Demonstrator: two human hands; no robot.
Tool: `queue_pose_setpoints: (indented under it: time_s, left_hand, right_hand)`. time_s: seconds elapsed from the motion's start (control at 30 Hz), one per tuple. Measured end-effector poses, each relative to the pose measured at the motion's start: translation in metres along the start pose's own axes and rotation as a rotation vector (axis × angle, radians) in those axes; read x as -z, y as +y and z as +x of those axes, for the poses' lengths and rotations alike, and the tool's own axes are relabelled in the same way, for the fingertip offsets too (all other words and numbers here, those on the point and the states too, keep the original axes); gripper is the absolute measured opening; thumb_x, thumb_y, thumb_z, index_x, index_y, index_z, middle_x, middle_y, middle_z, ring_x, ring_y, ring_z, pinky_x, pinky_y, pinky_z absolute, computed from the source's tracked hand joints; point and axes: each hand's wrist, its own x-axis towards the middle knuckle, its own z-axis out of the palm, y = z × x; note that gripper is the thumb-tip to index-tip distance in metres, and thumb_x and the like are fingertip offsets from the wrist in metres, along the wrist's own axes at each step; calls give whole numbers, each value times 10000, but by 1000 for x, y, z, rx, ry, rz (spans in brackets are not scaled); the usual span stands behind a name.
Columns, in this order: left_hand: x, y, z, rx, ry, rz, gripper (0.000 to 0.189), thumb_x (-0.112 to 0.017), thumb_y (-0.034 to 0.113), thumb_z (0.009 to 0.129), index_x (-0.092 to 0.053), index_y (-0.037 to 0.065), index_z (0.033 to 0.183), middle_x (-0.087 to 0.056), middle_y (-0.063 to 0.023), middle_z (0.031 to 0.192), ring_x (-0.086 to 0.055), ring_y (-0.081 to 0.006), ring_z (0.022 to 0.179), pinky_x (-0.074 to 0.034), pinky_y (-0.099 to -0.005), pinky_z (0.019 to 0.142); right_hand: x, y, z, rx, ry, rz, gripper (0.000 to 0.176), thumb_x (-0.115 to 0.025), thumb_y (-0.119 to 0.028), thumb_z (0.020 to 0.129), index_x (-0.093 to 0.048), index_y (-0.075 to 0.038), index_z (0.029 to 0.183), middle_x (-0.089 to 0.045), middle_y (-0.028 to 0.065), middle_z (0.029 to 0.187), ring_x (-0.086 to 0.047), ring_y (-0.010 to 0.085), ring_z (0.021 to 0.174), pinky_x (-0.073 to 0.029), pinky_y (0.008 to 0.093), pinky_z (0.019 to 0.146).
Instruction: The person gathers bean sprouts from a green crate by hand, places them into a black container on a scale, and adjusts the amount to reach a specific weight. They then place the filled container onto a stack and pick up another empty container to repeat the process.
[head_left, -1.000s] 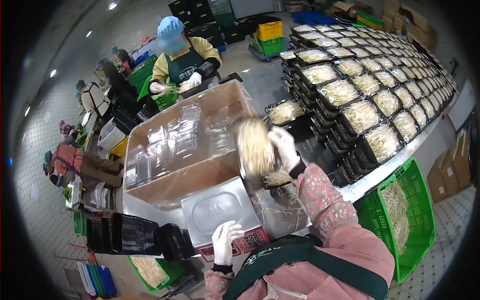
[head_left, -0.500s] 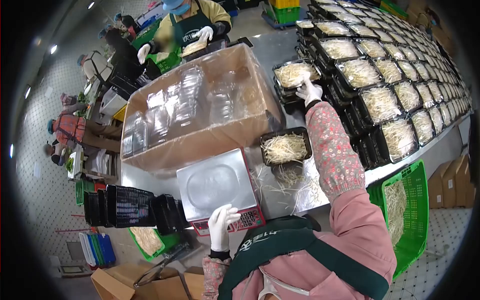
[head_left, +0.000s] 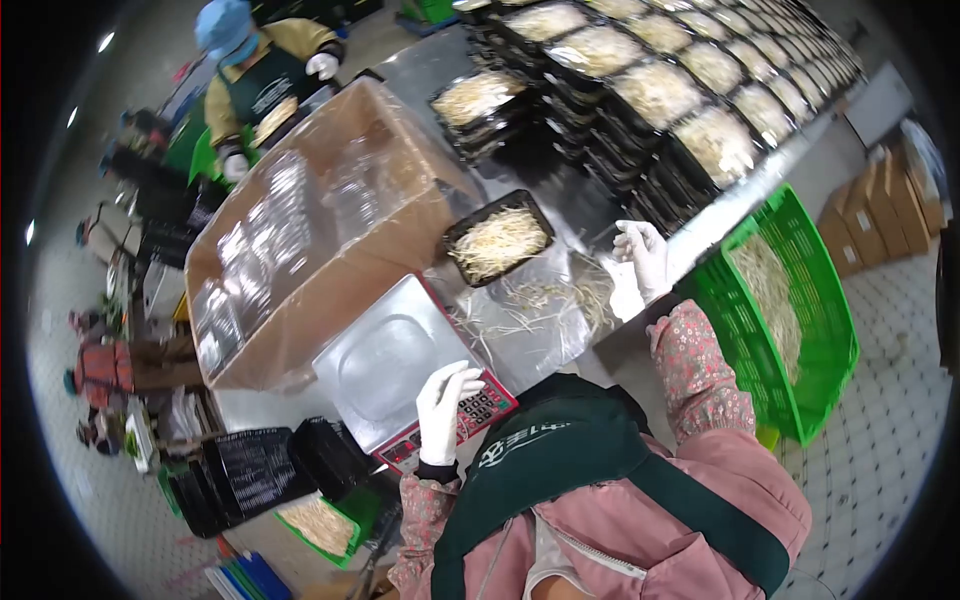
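Your gloved left hand [head_left: 445, 400], fingers loose, rests on the keypad of the scale [head_left: 385, 365] at lower centre. Your right hand [head_left: 640, 258], open and empty, hovers over loose sprouts [head_left: 560, 300] on the worktop [head_left: 590, 205]. A filled black tray [head_left: 497, 240] sits just above; a green crate [head_left: 800, 300] stands at right.

Tabletop [head_left: 578, 205] lane between box [head_left: 330, 235], stacks [head_left: 650, 140]

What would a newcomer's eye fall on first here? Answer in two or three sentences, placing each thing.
Rows of black trays heaped with pale sprouts fill the upper right. A big film-lined box sits at centre left, and a bright green crate of sprouts stands at the right. Nearer, the gloved left hand rests on the keypad of the scale.
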Motion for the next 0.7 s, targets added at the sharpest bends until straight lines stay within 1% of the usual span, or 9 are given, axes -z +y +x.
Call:
queue_pose_setpoints:
  time_s: [0.13,0.2,0.27,0.3,0.4,0.43,0.53,0.6,0.7]
  left_hand:
    - [-31,-20,16,49,-328,45,304,-543,121,980,-553,-44,1235,-664,-171,1104,-668,-208,957,-529,-316,856]
    - [-51,-29,21,115,-447,61,331,-576,100,962,-543,-30,1264,-643,-138,1172,-637,-207,1046,-501,-316,918]
    - [-67,-63,31,-74,-444,178,370,-638,86,917,-554,-5,1265,-584,-141,1269,-577,-212,1152,-474,-332,963]
    - [-76,-65,32,-55,-377,214,429,-668,98,887,-540,2,1285,-509,-162,1340,-487,-253,1264,-411,-367,1043]
    - [-86,-91,45,-364,-200,476,489,-671,90,869,-507,18,1324,-464,-175,1370,-433,-291,1311,-366,-399,1082]
    - [-90,-100,50,-447,-125,510,578,-665,83,860,-435,28,1387,-402,-203,1425,-360,-342,1357,-277,-443,1136]
    - [-102,-119,69,-506,171,600,664,-676,124,854,-367,24,1433,-301,-240,1494,-256,-384,1409,-203,-485,1161]
    - [-102,-136,91,-402,325,653,730,-687,203,850,-328,15,1457,-205,-265,1544,-146,-438,1442,-130,-523,1175]
    - [-109,-146,117,-264,599,790,691,-618,262,901,-311,16,1469,-189,-255,1558,-157,-442,1441,-130,-525,1175]
  right_hand:
    - [70,27,-75,79,283,-182,241,-585,-216,979,-619,-26,1123,-640,31,855,-610,77,749,-483,211,640]
    - [96,31,-123,186,349,-460,251,-608,-169,957,-602,-17,1157,-669,56,968,-640,116,890,-516,255,761]
    - [116,36,-166,203,385,-669,346,-633,-173,935,-563,-23,1239,-605,115,1196,-595,203,1091,-473,331,932]
    - [120,37,-179,212,393,-772,399,-646,-174,924,-543,-26,1280,-572,145,1310,-572,247,1191,-451,369,1017]
    - [122,45,-191,282,397,-1048,585,-704,-295,867,-498,-42,1352,-515,184,1359,-474,334,1281,-374,423,1083]
    - [123,55,-188,299,329,-1086,712,-714,-345,855,-416,-38,1424,-459,190,1417,-397,352,1348,-314,436,1127]
    - [77,58,-141,316,168,-1106,762,-672,-386,868,-353,-25,1459,-373,229,1480,-324,394,1393,-266,461,1151]
    - [58,77,-103,357,69,-1136,799,-647,-396,869,-303,-13,1480,-321,245,1510,-264,406,1421,-227,470,1164]
    - [14,94,-65,308,15,-1214,847,-579,-452,897,-216,6,1510,-248,249,1547,-192,397,1453,-147,468,1190]
